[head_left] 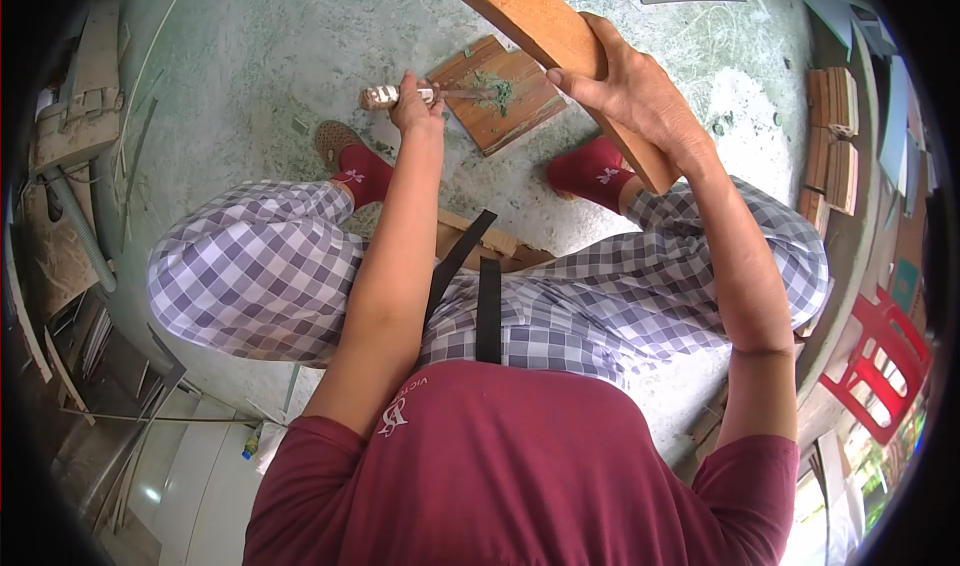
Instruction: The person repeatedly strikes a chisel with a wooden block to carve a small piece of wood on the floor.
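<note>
My left hand (417,106) is wrapped round the mottled white handle of a narrow-bladed hand tool (380,97). Its thin blade reaches right, over a square wooden board (530,111) on the floor, with the tip at a heap of green crumbs or paste (492,92). My right hand (640,101) grips a long curved wooden piece (530,16), thumb on the near face and fingers over its far edge. That piece slants from the top of the view down to my right knee, above the floor.
My feet in red socks (590,169) stand on either side of the board. Short wood blocks (832,151) are stacked along the right wall, near a red plastic chair (880,366). Timber scraps and a dusty machine (80,131) line the left side.
</note>
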The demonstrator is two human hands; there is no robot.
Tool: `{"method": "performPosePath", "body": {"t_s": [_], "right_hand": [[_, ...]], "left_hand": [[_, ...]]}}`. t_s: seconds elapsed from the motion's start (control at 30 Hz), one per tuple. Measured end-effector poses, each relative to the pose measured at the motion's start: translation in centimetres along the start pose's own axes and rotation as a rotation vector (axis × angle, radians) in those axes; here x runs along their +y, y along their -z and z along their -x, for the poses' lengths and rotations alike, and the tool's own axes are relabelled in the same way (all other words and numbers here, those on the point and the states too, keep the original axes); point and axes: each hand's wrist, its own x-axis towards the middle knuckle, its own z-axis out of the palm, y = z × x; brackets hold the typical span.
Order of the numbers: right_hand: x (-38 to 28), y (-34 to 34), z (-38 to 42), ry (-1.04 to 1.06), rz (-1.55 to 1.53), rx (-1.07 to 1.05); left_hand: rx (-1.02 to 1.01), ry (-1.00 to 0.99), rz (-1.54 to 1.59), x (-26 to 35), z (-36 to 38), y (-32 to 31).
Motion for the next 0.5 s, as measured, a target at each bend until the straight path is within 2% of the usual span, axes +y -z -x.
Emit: {"method": "performPosePath", "body": {"t_s": [0.2,0.23,0.3,0.5], "right_hand": [[0.2,0.2,0.0,0.006,-0.013,0.025],[0.2,0.1,-0.1,0.006,-0.013,0.023],[0.1,0.0,0.0,0.033,0.001,0.055],[-0.2,0.1,0.6,0.046,0.015,0.034]], "left_hand": [[-0.110,-0.205,-0.163,1.4,6.7,-4.2],[-0.108,-0.204,-0.163,1.1,6.6,-4.2],[-0.258,-0.351,-0.236,0.5,6.8,-4.0],[-0.308,-0.568,-0.295,-1.2,6.3,-3.5]]}}
